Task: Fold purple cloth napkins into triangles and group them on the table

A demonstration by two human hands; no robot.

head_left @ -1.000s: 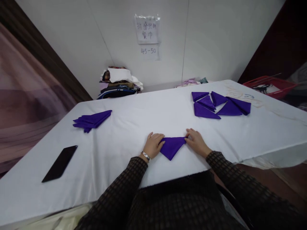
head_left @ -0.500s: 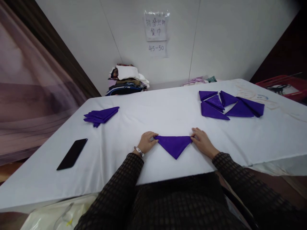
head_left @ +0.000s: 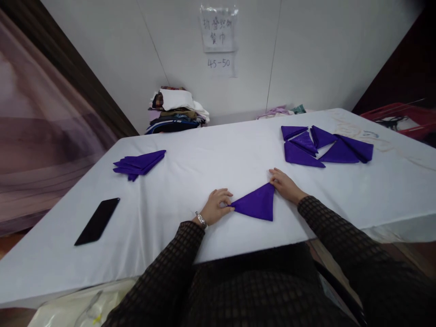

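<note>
A purple cloth napkin (head_left: 256, 204), folded to a triangle, is stretched between my two hands just above or on the white tablecloth. My left hand (head_left: 215, 206), with a bracelet at the wrist, pinches its narrow left corner between thumb and finger. At its upper right corner, my right hand (head_left: 285, 185) has thumb and fingers closed on the cloth. The third corner points down toward the table's front edge. Whether the napkin rests on the table or hangs slightly above it, I cannot tell.
Several folded purple napkins (head_left: 326, 147) lie at the back right, and a fanned purple bundle (head_left: 139, 164) at the left. A black phone-like slab (head_left: 97, 221) lies in front of that. Beyond the table are stacked clothes (head_left: 177, 111) and a red basket (head_left: 405, 119).
The napkin has turned between my hands: its left corner came down and its right corner rose, and the lower point swung right. The view has shifted slightly.
</note>
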